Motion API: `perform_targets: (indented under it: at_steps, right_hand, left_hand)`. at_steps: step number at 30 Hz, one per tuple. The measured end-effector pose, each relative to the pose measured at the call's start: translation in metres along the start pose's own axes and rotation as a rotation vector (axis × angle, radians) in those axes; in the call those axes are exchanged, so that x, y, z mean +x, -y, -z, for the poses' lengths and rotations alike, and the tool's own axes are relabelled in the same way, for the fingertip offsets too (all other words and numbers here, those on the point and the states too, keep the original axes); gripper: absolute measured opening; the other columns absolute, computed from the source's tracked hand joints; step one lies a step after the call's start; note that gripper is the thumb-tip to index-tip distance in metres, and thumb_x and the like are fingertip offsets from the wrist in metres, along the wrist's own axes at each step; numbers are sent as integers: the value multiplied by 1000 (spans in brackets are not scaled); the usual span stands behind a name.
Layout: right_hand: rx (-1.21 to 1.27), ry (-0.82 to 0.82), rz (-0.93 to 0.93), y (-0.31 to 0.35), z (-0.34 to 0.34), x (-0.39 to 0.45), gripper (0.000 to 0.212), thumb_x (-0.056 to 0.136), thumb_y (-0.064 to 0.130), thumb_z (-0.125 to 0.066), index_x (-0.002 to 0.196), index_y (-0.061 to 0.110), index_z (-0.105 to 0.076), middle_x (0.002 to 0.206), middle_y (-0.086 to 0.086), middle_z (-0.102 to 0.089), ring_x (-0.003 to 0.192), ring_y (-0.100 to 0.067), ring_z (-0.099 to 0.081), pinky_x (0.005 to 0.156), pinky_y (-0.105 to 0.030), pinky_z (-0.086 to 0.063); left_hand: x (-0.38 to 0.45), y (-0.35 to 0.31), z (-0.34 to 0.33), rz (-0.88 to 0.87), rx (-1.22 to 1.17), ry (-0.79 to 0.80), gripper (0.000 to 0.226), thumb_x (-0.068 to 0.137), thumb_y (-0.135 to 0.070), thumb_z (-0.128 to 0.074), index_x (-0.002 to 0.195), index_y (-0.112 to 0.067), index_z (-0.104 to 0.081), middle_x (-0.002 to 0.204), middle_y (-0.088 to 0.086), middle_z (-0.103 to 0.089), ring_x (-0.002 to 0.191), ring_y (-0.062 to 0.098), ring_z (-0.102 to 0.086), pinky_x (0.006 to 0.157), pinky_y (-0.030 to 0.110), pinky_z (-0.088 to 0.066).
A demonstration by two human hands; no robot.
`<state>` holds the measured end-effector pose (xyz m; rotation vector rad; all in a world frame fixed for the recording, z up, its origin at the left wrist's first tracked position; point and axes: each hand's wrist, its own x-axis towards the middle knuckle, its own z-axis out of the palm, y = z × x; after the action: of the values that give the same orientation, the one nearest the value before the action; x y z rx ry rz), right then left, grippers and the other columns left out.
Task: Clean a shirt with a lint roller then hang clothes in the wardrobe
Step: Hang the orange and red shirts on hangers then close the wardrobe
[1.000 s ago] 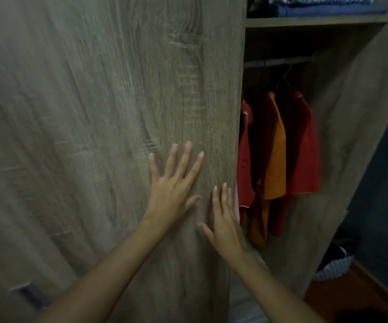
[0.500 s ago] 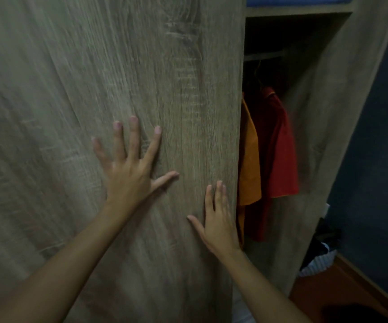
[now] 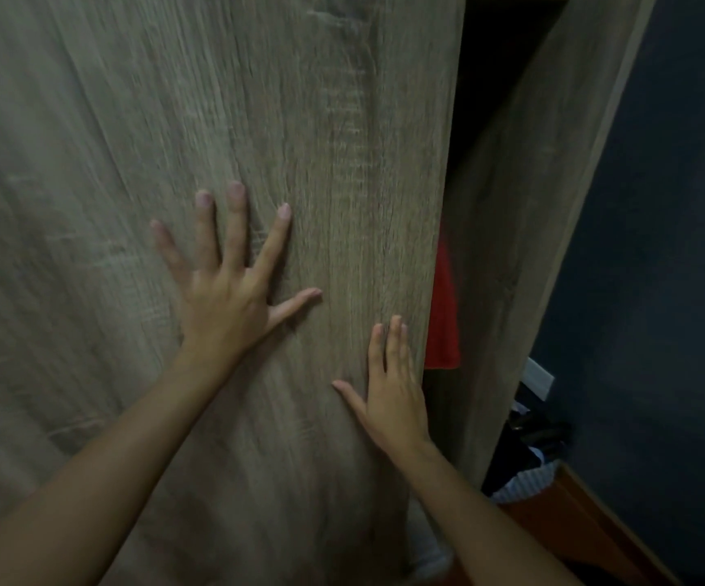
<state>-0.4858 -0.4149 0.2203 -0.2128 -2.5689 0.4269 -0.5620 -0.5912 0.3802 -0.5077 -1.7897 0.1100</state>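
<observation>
Fingers (image 3: 236, 213) of our left hand (image 3: 219, 302) are lying straight and spread wide, flat against the wardrobe door (image 3: 173, 120), gripping nothing; those of our right hand (image 3: 393, 399) are lying straight and close together near the door's right edge, likewise pressing with nothing held. We are pushing the big wood-grain panel with both palms, and we judge this to be the closing of the wardrobe, with the hanging done. Past the door's right edge a narrow dark gap is showing, and in it a strip of a red garment (image 3: 441, 315) is hanging just inside, close to that edge. Beyond the gap the wardrobe's side panel (image 3: 532, 205) is standing, then a dark blue wall (image 3: 659, 247), with a heap of dark and striped things (image 3: 524, 458) at the foot of that panel. The risk we are seeing lies at the gap: the red cloth may get caught between door edge and side panel if it is bulging outward, and our right fingertips, sitting so near the edge, may be pinched if they are slipping over it. The shirt and lint roller are nowhere in view.
</observation>
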Motion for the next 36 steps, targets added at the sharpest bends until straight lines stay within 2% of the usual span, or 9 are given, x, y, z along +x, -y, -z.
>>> perform_targets:
  at_steps: [6,11,20,25,32,36]
  right_hand:
    - [-5,39,10,-61,18,10,105,87,73,-36,142,22,37,150,-1,43,143,-18,31,117,-37,4]
    - [-10,29,6,-98,29,18,105,88,72,-38,144,21,35,152,-3,40,144,-19,28,116,-36,6]
    - [-19,17,5,-146,39,28,106,86,73,-39,144,21,34,153,-5,38,144,-19,27,116,-38,2]
    - [-17,-23,8,-162,39,31,106,85,72,-39,147,18,28,155,-6,34,147,-22,21,117,-43,-6]
    - [-14,-45,22,-172,39,33,107,86,70,-42,147,19,28,155,-5,34,146,-21,22,116,-40,3]
    - [4,-65,38,-171,36,34,107,85,70,-43,147,21,29,154,-3,36,146,-19,23,115,-38,5]
  left_hand:
    - [20,-57,-10,9,0,-56,90,79,-82,-37,148,-25,-33,150,19,-33,135,45,-34,101,73,-22]
    - [29,-96,-21,4,-9,-86,88,81,-80,-37,149,-24,-32,152,15,-26,137,39,-26,104,69,-20]
    - [49,-142,-27,7,-31,-99,84,82,-79,-37,147,-25,-35,151,14,-26,137,38,-26,101,71,-24]
    - [55,-155,-31,-4,-8,-98,86,82,-80,-34,148,-26,-33,151,15,-31,137,38,-26,103,69,-21]
    - [58,-164,-32,1,-1,-101,85,82,-80,-34,147,-25,-35,150,16,-37,136,39,-28,101,71,-24]
    - [58,-162,-31,7,-2,-97,84,83,-79,-36,147,-25,-37,149,17,-39,134,43,-38,99,72,-26]
